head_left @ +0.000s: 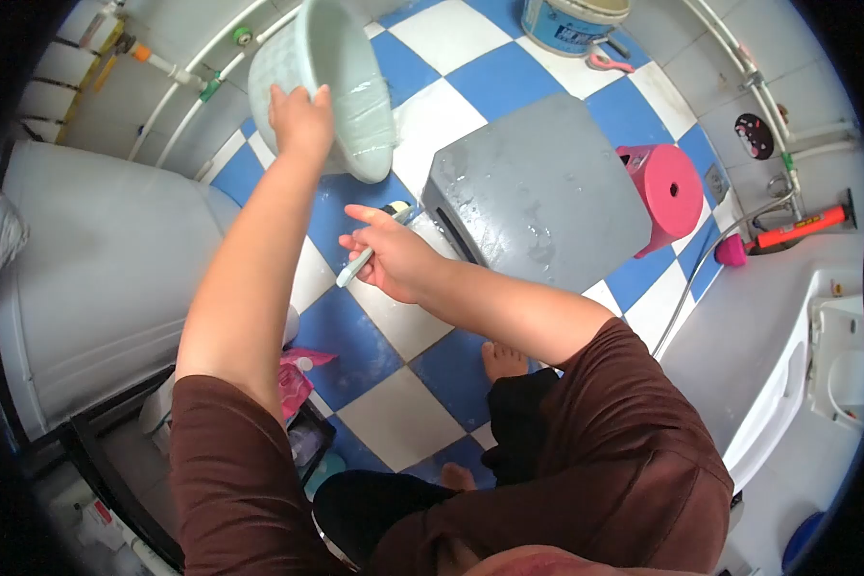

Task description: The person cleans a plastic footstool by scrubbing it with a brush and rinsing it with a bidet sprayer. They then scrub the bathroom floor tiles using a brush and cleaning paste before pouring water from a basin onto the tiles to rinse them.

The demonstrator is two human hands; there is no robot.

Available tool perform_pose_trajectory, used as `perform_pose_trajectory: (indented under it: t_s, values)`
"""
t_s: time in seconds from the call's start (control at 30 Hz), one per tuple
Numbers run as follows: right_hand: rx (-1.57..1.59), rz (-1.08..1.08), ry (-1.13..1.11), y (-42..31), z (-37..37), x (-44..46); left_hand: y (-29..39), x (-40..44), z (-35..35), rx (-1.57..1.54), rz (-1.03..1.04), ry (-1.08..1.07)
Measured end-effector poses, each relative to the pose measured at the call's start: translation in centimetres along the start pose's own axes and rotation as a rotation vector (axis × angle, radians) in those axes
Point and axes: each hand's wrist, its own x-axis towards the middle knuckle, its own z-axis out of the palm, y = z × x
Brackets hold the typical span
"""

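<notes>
My left hand [302,125] is closed on the rim of a pale green plastic basin [264,82]. The basin is tipped on its side, and clear water shows along its lower inner wall. My right hand [394,254] grips a slim brush [357,266] by its pale handle, with the index finger stretched out. The brush's head, dark and yellowish, is partly hidden behind that hand. Just right of the brush stands a grey box-like piece [538,187] with water drops on its flat top.
A pink stool [674,192] stands against the grey piece. Farther back are a white bucket [557,29] with a blue label and a pink-handled item [610,63]. A large white appliance [106,259] fills the left, a white sink [787,384] the right. Blue and white tiles [403,418] cover the floor.
</notes>
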Motion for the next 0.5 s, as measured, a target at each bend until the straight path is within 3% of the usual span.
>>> perform_pose_trajectory:
  t_s: [0.23,0.5]
  values:
    - [-0.033,0.031,0.006,1.0,-0.2,0.1,2.2,-5.3,-1.0,0.062,0.259,-0.001]
    - [-0.148,0.085,0.129,3.0,-1.7,0.3,-0.7,-6.9,-1.8,0.114,0.271,-0.033]
